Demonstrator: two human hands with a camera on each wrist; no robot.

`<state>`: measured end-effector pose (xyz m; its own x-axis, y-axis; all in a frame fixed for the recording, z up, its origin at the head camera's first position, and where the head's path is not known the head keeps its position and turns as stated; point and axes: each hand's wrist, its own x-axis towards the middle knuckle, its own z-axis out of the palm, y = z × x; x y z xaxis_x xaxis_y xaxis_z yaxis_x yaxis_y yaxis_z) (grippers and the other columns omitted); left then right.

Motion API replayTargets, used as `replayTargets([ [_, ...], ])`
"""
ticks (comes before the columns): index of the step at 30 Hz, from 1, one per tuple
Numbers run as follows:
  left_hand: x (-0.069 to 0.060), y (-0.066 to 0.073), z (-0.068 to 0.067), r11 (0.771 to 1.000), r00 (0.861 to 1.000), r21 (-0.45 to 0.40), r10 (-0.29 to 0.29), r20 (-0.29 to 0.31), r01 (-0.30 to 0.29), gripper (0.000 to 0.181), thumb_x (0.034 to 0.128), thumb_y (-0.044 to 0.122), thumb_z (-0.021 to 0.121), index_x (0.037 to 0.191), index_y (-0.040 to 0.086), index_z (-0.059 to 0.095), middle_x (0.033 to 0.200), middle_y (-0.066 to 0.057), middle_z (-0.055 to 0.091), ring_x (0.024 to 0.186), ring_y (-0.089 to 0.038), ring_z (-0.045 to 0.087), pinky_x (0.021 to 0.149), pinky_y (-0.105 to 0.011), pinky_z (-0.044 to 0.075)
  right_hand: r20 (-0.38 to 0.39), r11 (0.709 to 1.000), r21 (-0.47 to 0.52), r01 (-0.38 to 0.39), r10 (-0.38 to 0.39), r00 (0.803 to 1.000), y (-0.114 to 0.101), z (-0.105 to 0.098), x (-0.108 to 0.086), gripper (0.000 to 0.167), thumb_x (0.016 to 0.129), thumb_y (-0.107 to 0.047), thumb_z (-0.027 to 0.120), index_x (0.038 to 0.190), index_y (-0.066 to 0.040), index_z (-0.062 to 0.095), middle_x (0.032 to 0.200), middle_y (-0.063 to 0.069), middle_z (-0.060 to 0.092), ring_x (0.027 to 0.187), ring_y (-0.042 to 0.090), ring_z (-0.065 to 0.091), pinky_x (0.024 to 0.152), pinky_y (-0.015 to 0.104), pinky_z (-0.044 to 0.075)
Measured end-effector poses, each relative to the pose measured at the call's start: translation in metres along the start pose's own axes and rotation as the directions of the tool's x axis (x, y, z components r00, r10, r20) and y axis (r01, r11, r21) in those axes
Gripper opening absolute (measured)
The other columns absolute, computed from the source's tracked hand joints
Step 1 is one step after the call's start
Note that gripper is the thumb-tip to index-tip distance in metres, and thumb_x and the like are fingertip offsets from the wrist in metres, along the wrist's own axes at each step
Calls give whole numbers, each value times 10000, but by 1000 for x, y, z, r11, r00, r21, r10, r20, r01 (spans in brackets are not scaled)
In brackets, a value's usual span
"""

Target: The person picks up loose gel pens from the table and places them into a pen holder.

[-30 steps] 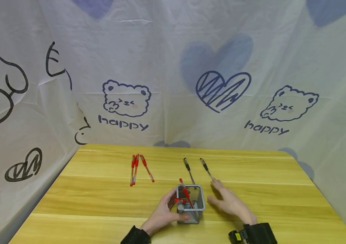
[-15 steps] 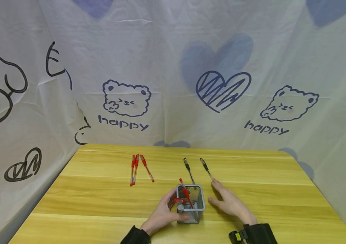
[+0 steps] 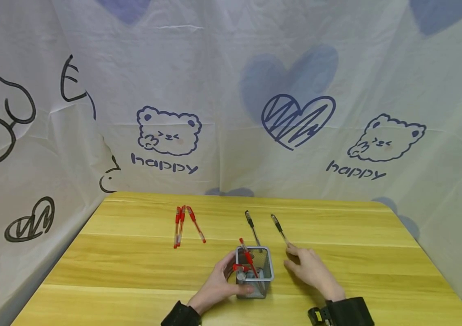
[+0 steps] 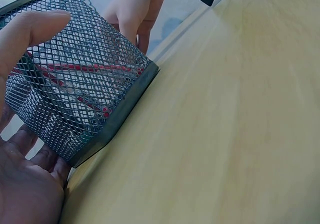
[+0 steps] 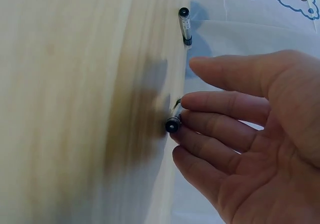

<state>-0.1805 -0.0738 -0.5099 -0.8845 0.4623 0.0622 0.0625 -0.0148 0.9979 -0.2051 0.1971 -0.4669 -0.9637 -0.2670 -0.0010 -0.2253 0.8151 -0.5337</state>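
Observation:
My left hand (image 3: pixel 216 286) grips a square metal mesh holder (image 3: pixel 260 290) that stands on the table, thumb on the near side. Inside the holder lean red pens (image 3: pixel 248 257). In the left wrist view, the red pens show through the mesh (image 4: pixel 85 78). The fingertips of my right hand (image 3: pixel 312 271) touch the near end of a black-capped pen (image 3: pixel 278 226). In the right wrist view that pen's end (image 5: pixel 173 125) lies against the fingers, and the thumb of the hand (image 5: pixel 250 129) stands apart from it.
Another black-capped pen (image 3: pixel 252 226) lies behind the holder. Three red pens (image 3: pixel 177 226) lie at the back left of the wooden table (image 3: pixel 133 262). A white cloth (image 3: pixel 231 90) with drawings hangs behind the table and along its left side.
My right hand and the black-capped pen at its fingertips have shifted slightly right and toward me. The left hand and the holder have stayed in place.

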Motion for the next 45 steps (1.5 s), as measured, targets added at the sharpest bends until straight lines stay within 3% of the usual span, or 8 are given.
replayTargets([
  [5,0,0,0,1000,1000,-4,-2,2,2,829,774,112,833,1502,150,439,1449,-130,559,1438,-319,424,1246,-591,262,-58,1000,-21,-19,17,998,-1,0,0,276,907,-81,713,1159,29,729,1278,260,670,1177,421,652,966,545,561],
  [10,-1,1,0,1000,1000,-11,-11,-2,11,834,774,114,837,1505,155,438,1454,-132,556,1446,-330,414,1247,-590,261,-115,999,-33,-38,34,993,-3,-2,-1,109,876,-34,720,940,-76,798,1036,163,777,876,220,715,692,348,561],
  [20,-2,2,1,1000,1000,-9,-16,-6,16,847,771,108,838,1512,154,430,1461,-122,554,1445,-328,419,1247,-578,271,-104,995,-22,-94,92,990,-9,-9,-5,143,867,-47,732,992,-7,789,1040,217,765,713,178,643,590,300,504],
  [24,-3,3,1,1000,1000,-6,-17,-6,17,849,768,103,837,1511,148,429,1461,-122,553,1447,-334,416,1247,-587,264,-67,992,-24,-124,122,990,-14,-14,-9,87,869,-55,734,914,-39,806,972,168,783,664,129,613,652,328,539],
  [27,-3,3,1,1000,1000,-6,-20,-6,20,848,769,105,839,1511,149,430,1461,-119,555,1451,-337,411,1249,-591,257,-51,990,-14,-141,140,989,-17,-17,-10,123,883,-66,724,792,-82,806,833,91,778,605,111,583,630,298,519],
  [30,-2,4,1,1000,1000,-5,-18,-5,18,849,770,109,840,1512,146,429,1460,-121,555,1457,-341,402,1250,-597,249,-65,989,9,-149,149,987,-17,-18,-9,208,900,-76,711,705,-96,779,667,34,712,505,103,478,524,215,358],
  [36,-1,3,1,1000,1000,-1,-13,-8,13,851,766,105,840,1511,140,430,1452,-126,562,1429,-322,439,1243,-588,274,-142,993,-9,-122,119,983,-10,-15,-5,107,900,-83,716,806,-71,766,677,5,684,555,96,540,519,241,432],
  [45,-2,3,1,1000,1000,-13,-26,-4,26,839,771,115,840,1507,157,437,1459,-99,561,1456,-321,411,1259,-574,248,-68,983,-39,-178,175,982,-2,-7,3,144,943,-179,684,890,-45,690,702,29,632,575,140,497,533,248,364],
])
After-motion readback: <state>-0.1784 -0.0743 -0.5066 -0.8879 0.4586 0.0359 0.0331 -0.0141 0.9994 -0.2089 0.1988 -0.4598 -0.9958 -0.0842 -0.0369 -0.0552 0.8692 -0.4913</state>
